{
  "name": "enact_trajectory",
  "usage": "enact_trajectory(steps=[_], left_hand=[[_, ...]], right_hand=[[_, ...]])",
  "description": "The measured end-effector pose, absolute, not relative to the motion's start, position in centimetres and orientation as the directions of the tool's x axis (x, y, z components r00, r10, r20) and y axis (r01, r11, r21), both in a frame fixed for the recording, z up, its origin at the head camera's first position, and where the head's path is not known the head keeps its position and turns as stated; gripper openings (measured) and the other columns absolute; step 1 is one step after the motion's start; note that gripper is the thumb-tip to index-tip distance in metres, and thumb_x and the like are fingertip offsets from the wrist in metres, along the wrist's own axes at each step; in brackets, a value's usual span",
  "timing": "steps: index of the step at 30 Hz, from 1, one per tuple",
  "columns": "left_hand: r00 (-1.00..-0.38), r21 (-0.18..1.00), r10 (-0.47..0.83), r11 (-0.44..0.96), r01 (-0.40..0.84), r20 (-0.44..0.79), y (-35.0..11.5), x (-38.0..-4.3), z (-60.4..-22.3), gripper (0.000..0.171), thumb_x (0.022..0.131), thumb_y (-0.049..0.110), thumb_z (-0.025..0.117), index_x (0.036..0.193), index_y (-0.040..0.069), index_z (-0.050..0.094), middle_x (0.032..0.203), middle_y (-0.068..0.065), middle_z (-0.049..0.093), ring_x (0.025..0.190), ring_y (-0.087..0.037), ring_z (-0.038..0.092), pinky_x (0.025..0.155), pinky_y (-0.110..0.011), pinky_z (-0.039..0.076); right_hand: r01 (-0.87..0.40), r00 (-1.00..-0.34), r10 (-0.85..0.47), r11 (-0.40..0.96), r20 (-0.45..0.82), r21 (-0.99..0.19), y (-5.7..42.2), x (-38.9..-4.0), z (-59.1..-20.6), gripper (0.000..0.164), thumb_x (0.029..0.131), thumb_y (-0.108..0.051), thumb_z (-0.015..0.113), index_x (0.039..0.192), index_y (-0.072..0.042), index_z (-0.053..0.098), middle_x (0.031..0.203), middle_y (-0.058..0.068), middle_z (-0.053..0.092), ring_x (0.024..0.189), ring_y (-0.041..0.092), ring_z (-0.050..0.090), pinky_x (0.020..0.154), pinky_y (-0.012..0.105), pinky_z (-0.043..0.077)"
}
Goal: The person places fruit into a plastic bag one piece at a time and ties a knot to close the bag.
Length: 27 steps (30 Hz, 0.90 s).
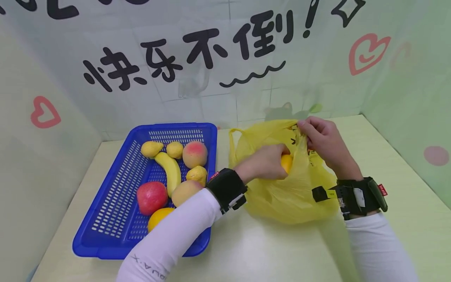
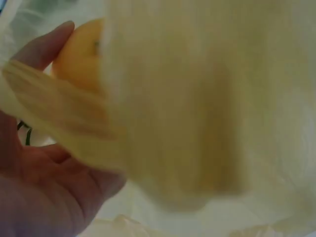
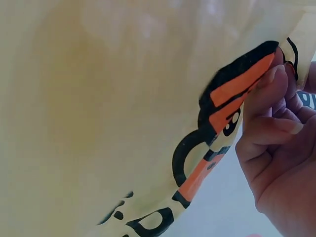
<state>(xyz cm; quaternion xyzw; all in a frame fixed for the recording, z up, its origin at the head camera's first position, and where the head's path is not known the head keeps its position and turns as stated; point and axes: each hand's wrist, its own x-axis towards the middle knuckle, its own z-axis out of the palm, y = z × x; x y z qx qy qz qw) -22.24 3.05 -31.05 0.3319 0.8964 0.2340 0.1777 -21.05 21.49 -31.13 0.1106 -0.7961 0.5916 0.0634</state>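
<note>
A yellow plastic bag (image 1: 282,203) stands on the table with its mouth spread. My left hand (image 1: 266,162) reaches into that mouth and grips an orange (image 1: 287,162), thumb and fingers round it. In the left wrist view a fold of the bag partly covers the orange (image 2: 79,59), and some fingers are hidden. My right hand (image 1: 324,141) pinches the bag's upper right edge between thumb and fingers, holding it up. The right wrist view shows black and orange print on the plastic beside the right hand (image 3: 281,128).
A blue basket (image 1: 86,250) left of the bag holds a banana (image 1: 169,170), a red fruit (image 1: 152,197), a peach (image 1: 195,153), another orange (image 1: 160,218) and several lemon-like fruits (image 1: 196,175). My left forearm crosses its near right corner. A printed wall (image 1: 218,109) rises behind.
</note>
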Motion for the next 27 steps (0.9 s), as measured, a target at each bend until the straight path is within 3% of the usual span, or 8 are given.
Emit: enact_trajectory(steps=[7,13,17,21,25,27], left_hand=[[-0.517,0.446,0.832,0.547,0.708,-0.200,3.3,-22.1,-33.0,0.022,0.095,0.016,0.061,0.115,0.011,0.056,0.096,0.000,0.057,0.090,-0.015,0.054,0.083,-0.018,0.041],[-0.356,0.483,0.913,0.407,0.776,-0.197,3.4,-22.1,-34.9,0.044,0.085,0.022,0.076,0.121,0.011,0.053,0.106,0.002,0.057,0.102,-0.011,0.052,0.097,-0.016,0.040],[-0.270,0.582,0.954,0.292,0.759,-0.127,3.0,-22.2,-35.8,0.033,0.090,0.028,0.068,0.117,0.013,0.056,0.107,0.002,0.056,0.102,-0.009,0.051,0.097,-0.014,0.037],[-0.265,0.647,0.959,0.264,0.715,-0.099,2.4,-22.3,-36.1,0.035,0.089,0.037,0.068,0.115,0.015,0.056,0.104,0.002,0.055,0.102,-0.007,0.051,0.095,-0.012,0.038],[-0.275,0.653,0.953,0.289,0.700,-0.127,1.8,-22.2,-35.9,0.052,0.093,0.039,0.064,0.137,0.016,0.048,0.131,0.003,0.055,0.125,-0.006,0.047,0.111,-0.014,0.031],[-0.297,0.640,0.942,0.324,0.697,-0.153,1.5,-22.2,-35.9,0.056,0.093,0.035,0.065,0.141,0.015,0.044,0.138,0.001,0.052,0.129,-0.009,0.045,0.114,-0.017,0.030]], right_hand=[[-0.234,-0.967,0.011,0.359,0.255,-0.903,21.6,-21.0,-31.5,0.033,0.101,-0.032,0.054,0.076,-0.011,0.054,0.061,-0.007,0.042,0.053,0.013,0.045,0.048,0.021,0.041],[-0.209,-0.950,0.134,0.404,0.283,-0.890,22.0,-21.1,-31.6,0.036,0.101,-0.032,0.051,0.072,-0.011,0.051,0.055,-0.007,0.038,0.049,0.013,0.043,0.045,0.021,0.039],[-0.177,-0.959,0.154,0.335,0.239,-0.925,22.3,-21.3,-31.9,0.036,0.102,-0.035,0.050,0.075,-0.012,0.054,0.058,-0.007,0.043,0.052,0.009,0.047,0.047,0.019,0.040],[-0.168,-0.970,0.150,0.159,0.192,-0.973,22.6,-21.4,-32.2,0.037,0.102,-0.037,0.051,0.076,-0.011,0.056,0.064,-0.006,0.050,0.055,0.008,0.051,0.049,0.017,0.041],[-0.167,-0.975,0.149,-0.021,0.162,-0.986,23.1,-21.2,-32.6,0.039,0.101,-0.037,0.054,0.074,-0.009,0.056,0.064,-0.004,0.048,0.054,0.009,0.049,0.049,0.017,0.040],[-0.162,-0.979,0.146,-0.112,0.145,-0.980,23.4,-21.1,-32.8,0.037,0.100,-0.037,0.055,0.077,-0.008,0.059,0.066,-0.003,0.050,0.056,0.009,0.051,0.052,0.017,0.043]])
